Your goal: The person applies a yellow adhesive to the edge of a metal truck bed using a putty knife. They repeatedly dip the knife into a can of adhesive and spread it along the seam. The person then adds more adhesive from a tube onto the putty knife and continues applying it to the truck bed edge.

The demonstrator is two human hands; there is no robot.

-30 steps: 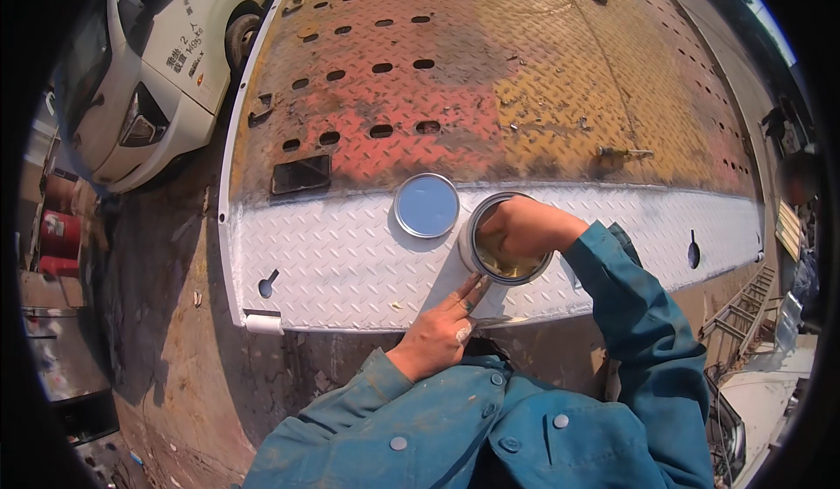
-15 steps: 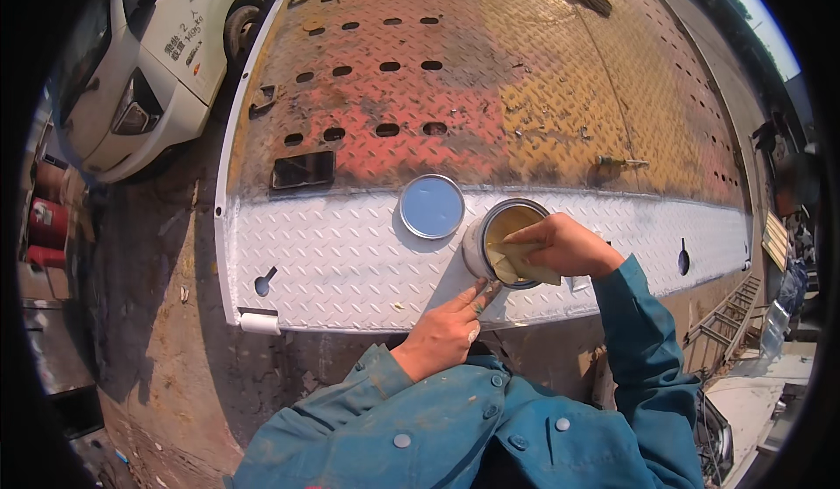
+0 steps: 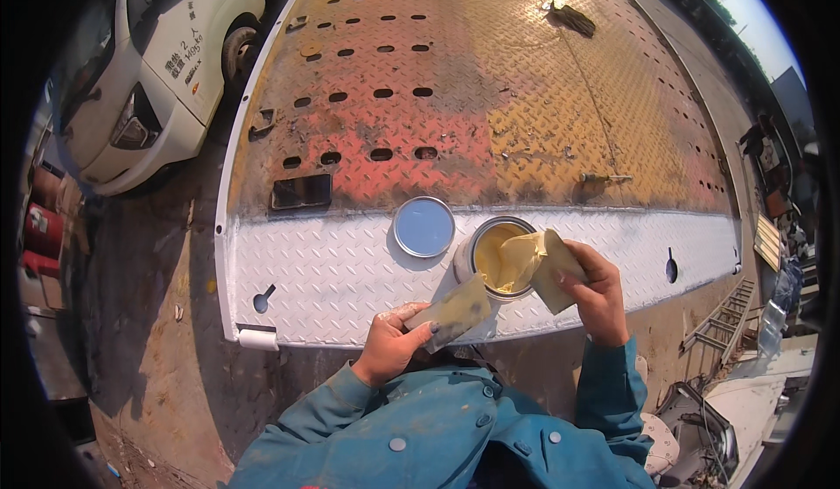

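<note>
On a white-painted strip of tread plate (image 3: 319,288) stands a round metal can (image 3: 464,266) of yellow putty (image 3: 493,257). My right hand (image 3: 602,301) is closed on a flat, pale spreader (image 3: 553,283) at the can's right rim. A thick lump of yellow putty (image 3: 525,253) clings to that spreader's edge, over the can's mouth. Closed on a second flat spreader (image 3: 459,312), grey-green with dark smudges, my left hand (image 3: 389,345) is at the can's lower left. The can's round lid (image 3: 424,227) lies left of it, bluish face up.
A dark, phone-like rectangle (image 3: 302,192) lies at the strip's far left edge. Farther back on the slotted red and yellow deck (image 3: 534,130) are a screwdriver (image 3: 605,178) and a dark rag-like bundle (image 3: 573,18). A white vehicle (image 3: 175,69) stands left, a ladder (image 3: 722,318) right.
My right hand has drawn its spreader up out of the can, bringing a lump of putty. My left hand has come away from the can's side, and a second spreader now shows in it.
</note>
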